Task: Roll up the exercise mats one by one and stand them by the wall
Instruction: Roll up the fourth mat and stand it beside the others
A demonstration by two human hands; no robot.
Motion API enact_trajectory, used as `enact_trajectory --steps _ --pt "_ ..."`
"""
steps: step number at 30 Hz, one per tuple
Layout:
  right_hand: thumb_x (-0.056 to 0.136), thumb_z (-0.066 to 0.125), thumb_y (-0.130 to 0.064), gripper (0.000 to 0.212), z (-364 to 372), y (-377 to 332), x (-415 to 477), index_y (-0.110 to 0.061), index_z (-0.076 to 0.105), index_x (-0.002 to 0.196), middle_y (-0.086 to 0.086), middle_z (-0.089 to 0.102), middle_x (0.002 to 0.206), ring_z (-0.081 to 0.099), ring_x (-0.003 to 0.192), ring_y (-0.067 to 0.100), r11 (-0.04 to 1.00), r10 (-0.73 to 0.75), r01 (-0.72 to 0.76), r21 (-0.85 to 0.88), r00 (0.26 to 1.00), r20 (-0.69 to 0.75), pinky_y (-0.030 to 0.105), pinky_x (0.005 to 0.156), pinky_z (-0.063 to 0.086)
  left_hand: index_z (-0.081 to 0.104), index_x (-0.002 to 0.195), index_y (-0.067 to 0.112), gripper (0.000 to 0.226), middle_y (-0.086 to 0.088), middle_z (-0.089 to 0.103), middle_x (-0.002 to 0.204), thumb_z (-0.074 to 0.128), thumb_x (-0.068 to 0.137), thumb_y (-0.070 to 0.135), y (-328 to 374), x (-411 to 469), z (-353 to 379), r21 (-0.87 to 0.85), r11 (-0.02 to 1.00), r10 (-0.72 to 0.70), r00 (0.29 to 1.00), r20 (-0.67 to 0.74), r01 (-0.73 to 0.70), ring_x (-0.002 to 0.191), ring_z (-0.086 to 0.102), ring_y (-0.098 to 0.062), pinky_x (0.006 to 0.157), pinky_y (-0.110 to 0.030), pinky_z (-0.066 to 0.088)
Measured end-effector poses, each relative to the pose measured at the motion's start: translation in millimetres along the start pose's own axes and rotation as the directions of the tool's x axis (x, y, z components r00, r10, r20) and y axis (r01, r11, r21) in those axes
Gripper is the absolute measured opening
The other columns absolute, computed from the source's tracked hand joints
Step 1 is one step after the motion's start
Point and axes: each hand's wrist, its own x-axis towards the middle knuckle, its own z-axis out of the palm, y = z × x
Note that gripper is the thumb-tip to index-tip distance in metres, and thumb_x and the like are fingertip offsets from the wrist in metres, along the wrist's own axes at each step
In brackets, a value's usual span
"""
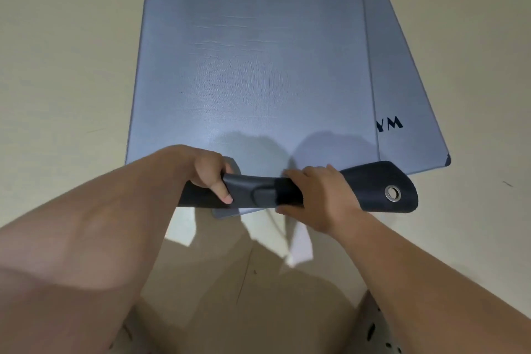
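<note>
the top exercise mat lies flat on the floor, its near edge curled up. the curl is gripped by the left hand, thumb pressed on it, and clasped by the right hand. a second mat is seen beneath, at right.
</note>
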Motion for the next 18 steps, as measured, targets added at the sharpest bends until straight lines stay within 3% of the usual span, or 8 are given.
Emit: enact_trajectory --steps 3,6,10,13,14,16,18 --pt "0.1 0.045 -0.068 0.061 17.8 -11.1 -5.3 -0.036 0.041 0.151 -0.004 0.06 0.129 0.053 0.126 0.029 0.993 0.114 -0.114 -0.011 0.993 0.008 0.055 0.123 0.019 0.073 0.096 0.023 0.016 0.011 0.073 0.088 0.084 0.084 0.02 5.4 2.9 -3.0 -0.04 0.999 -0.006 0.999 0.034 0.007 0.085 0.069 -0.009 0.065 -0.012 0.048" --pt "0.104 0.042 -0.064 0.052 16.3 -9.4 4.6 -0.032 0.046 0.145 -0.001 0.058 0.132 0.052 0.125 0.03 0.989 0.144 -0.143 -0.026 0.988 0.062 0.054 0.117 0.027 0.071 0.101 0.026 0.022 0.015 0.069 0.086 0.084 0.083 0.029 8.9 3.6 -1.2 -0.008 1.0 -0.029 0.999 -0.042 0.029 0.076 0.062 0.0 0.058 -0.012 0.043" --pt "0.103 0.041 -0.064 0.046 -0.4 -1.3 37.8 -0.029 0.05 0.133 0.003 0.06 0.12 0.058 0.111 0.03 0.994 0.095 -0.09 -0.056 0.991 0.091 0.046 0.093 0.041 0.066 0.098 0.032 0.021 0.017 0.066 0.091 0.081 0.085 0.04 1.1 -1.5 -4.0 0.046 0.998 -0.032 0.982 -0.183 0.042 0.084 0.06 -0.004 0.068 -0.02 0.041" --pt "0.103 0.039 -0.065 0.052 1.4 -1.1 51.6 -0.029 0.045 0.14 0.004 0.053 0.129 0.054 0.113 0.029 0.981 0.107 -0.098 -0.167 0.993 0.046 0.045 0.091 0.04 0.057 0.121 0.039 0.042 0.012 0.065 0.114 0.073 0.086 0.056 -1.7 -3.3 -1.3 0.182 0.978 -0.042 0.955 -0.293 0.098 0.112 0.06 -0.021 0.09 -0.036 0.045" --pt "0.104 0.038 -0.065 0.053 3.3 -1.9 55.2 -0.029 0.043 0.143 0.005 0.051 0.13 0.053 0.113 0.029 0.975 0.111 -0.103 -0.196 0.993 0.035 0.045 0.091 0.039 0.048 0.134 0.042 0.056 0.01 0.061 0.125 0.068 0.086 0.063 -2.1 -3.2 3.5 0.273 0.948 -0.052 0.923 -0.381 0.166 0.12 0.055 -0.024 0.098 -0.041 0.043" --pt "0.104 0.038 -0.065 0.056 4.3 -2.2 63.7 -0.029 0.04 0.147 0.006 0.048 0.132 0.05 0.115 0.029 0.97 0.115 -0.107 -0.219 0.993 0.026 0.046 0.093 0.038 0.033 0.15 0.039 0.075 0.003 0.051 0.14 0.06 0.086 0.068 -3.0 -2.6 22.3 0.441 0.842 0.033 0.787 -0.616 0.31 0.13 0.046 -0.028 0.11 -0.055 0.03" --pt "0.103 0.038 -0.066 0.058 2.7 -0.3 72.0 -0.03 0.04 0.149 0.007 0.047 0.136 0.048 0.12 0.03 0.968 0.124 -0.119 -0.222 0.992 0.011 0.048 0.099 0.037 0.034 0.155 0.025 0.074 -0.007 0.046 0.148 0.06 0.09 0.05 -2.9 -2.2 54.0 0.548 0.77 0.252 0.633 -0.732 0.327 0.136 0.039 -0.035 0.113 -0.068 0.017"
